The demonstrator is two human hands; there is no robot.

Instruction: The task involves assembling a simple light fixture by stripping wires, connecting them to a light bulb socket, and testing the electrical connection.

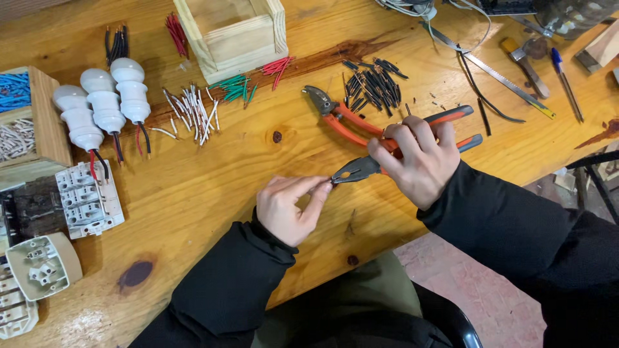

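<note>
Head view: two pliers (361, 169), three lampholders (103, 106).

You get bright, even light over the wooden table (213, 187), with soft, short shadows just below the white bulbs (103, 106). A mild sheen lies on the wood near them. Focus stays sharp; the table's edges bow slightly at the corners.

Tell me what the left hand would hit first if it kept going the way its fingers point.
The left hand points up and right; its fingertips would almost at once meet the nose of the pliers held by the right hand.
</note>
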